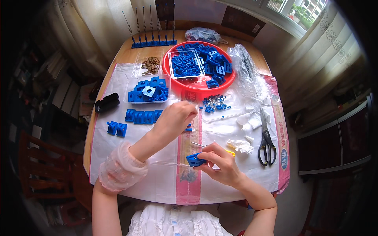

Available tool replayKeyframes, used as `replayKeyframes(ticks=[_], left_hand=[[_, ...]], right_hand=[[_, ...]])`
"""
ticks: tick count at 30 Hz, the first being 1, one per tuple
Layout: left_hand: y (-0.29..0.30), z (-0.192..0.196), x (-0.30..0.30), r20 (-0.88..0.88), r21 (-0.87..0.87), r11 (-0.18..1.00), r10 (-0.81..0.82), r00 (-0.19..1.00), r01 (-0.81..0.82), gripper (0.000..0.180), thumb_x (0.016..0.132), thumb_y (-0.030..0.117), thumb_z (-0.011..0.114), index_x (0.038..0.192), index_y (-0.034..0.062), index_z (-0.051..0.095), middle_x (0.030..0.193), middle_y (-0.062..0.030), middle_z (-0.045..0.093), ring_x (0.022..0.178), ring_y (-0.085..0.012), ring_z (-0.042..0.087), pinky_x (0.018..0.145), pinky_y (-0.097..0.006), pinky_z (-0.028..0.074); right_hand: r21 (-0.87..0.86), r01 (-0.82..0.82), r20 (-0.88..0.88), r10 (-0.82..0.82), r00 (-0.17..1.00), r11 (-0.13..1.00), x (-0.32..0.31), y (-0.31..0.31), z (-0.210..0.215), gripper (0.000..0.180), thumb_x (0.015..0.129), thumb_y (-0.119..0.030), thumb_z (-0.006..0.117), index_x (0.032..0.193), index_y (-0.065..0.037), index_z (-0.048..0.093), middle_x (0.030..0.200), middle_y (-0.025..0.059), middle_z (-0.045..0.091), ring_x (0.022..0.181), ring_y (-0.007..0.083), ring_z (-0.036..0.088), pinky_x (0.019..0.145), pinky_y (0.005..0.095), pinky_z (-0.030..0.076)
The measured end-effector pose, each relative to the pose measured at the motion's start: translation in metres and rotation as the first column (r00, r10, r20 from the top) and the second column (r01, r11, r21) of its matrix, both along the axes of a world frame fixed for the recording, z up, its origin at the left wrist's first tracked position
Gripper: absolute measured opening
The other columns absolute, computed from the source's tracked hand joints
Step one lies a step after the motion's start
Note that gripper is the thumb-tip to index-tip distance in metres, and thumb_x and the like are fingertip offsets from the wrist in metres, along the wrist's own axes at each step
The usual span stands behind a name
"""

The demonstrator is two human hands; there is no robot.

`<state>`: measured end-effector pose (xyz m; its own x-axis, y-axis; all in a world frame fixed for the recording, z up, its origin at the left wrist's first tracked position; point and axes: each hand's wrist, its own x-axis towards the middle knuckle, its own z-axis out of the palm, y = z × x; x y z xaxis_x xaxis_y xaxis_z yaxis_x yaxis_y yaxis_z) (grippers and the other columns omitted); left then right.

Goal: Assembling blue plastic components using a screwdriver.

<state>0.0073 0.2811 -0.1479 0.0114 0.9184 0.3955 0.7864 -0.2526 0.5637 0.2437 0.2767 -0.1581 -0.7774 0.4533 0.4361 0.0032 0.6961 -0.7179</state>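
Note:
My right hand (221,164) grips a blue plastic bracket (194,159) between thumb and fingers, above the near middle of the table. A screwdriver with a yellow handle (230,152) and thin metal shaft passes behind that hand; whether it is held or lies on the sheet I cannot tell. Farther forward, my left hand (177,118) is closed with its fingertips turned down and away, so anything in them is hidden. It is just left of a scatter of small blue and silver parts (215,104). A row of blue brackets (139,117) stands partly behind my left wrist.
A red round tray (233,77) holds blue pieces and a clear box of small blue parts. Left of it are a clear tub (130,98) and brass-coloured screws (151,65). Spring-topped rods (151,44) stand at the back. Black scissors (267,147) and crumpled tissue (241,146) lie right.

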Motion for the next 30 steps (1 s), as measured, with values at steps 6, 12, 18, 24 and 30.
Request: replayKeyframes(ticks=[6, 12, 18, 24, 30], left_hand=[[0.068, -0.019, 0.023, -0.301, 0.08, 0.993, 0.111, 0.947, -0.091, 0.008, 0.087, 0.009, 0.067, 0.09, 0.0036, 0.073, 0.088, -0.0136, 0.067, 0.083, -0.0325, 0.07, 0.074, -0.042, 0.056], [0.095, -0.029, 0.031, -0.504, 0.113, 0.99, 0.132, 0.853, -0.086, 0.007, 0.081, 0.005, 0.065, 0.081, 0.0036, 0.072, 0.086, -0.0145, 0.067, 0.084, -0.0291, 0.071, 0.073, -0.039, 0.059], [0.1, -0.032, 0.03, -0.553, 0.064, 0.992, 0.126, 0.823, -0.109, 0.005, 0.08, 0.005, 0.064, 0.08, 0.0045, 0.07, 0.086, -0.0132, 0.067, 0.086, -0.0279, 0.072, 0.072, -0.038, 0.059], [0.099, -0.032, 0.033, -0.517, 0.083, 0.995, 0.093, 0.851, -0.058, 0.005, 0.082, 0.004, 0.063, 0.086, 0.0046, 0.067, 0.088, -0.012, 0.066, 0.084, -0.0278, 0.072, 0.071, -0.038, 0.059], [0.1, -0.036, 0.035, -0.523, 0.113, 0.991, 0.123, 0.843, -0.074, 0.007, 0.078, 0.003, 0.068, 0.083, 0.0042, 0.073, 0.088, -0.0122, 0.069, 0.082, -0.026, 0.073, 0.07, -0.035, 0.061]], right_hand=[[0.083, 0.043, -0.025, -0.041, 0.999, 0.996, 0.0, 0.003, 0.005, 0.035, 0.074, -0.013, 0.086, 0.103, -0.005, 0.068, 0.094, 0.0079, 0.063, 0.068, 0.0213, 0.066, 0.057, 0.0328, 0.053], [0.143, 0.054, -0.007, -0.054, 0.999, 0.988, 0.002, 0.003, 0.004, 0.033, 0.075, -0.016, 0.086, 0.101, -0.007, 0.069, 0.092, 0.0057, 0.063, 0.063, 0.0188, 0.064, 0.054, 0.032, 0.05], [0.152, 0.056, 0.013, -0.059, 0.998, 0.987, 0.002, 0.002, 0.005, 0.032, 0.074, -0.016, 0.086, 0.1, -0.008, 0.068, 0.093, 0.0048, 0.063, 0.064, 0.0191, 0.064, 0.054, 0.0324, 0.049], [0.173, 0.053, 0.026, -0.058, 0.998, 0.984, 0.001, 0.003, 0.005, 0.032, 0.075, -0.017, 0.085, 0.1, -0.009, 0.068, 0.094, 0.0046, 0.063, 0.066, 0.02, 0.064, 0.056, 0.033, 0.05], [0.198, 0.045, 0.036, -0.053, 0.998, 0.979, 0.001, 0.004, 0.004, 0.032, 0.075, -0.017, 0.085, 0.1, -0.009, 0.068, 0.094, 0.0045, 0.063, 0.066, 0.0206, 0.065, 0.056, 0.0332, 0.05]])
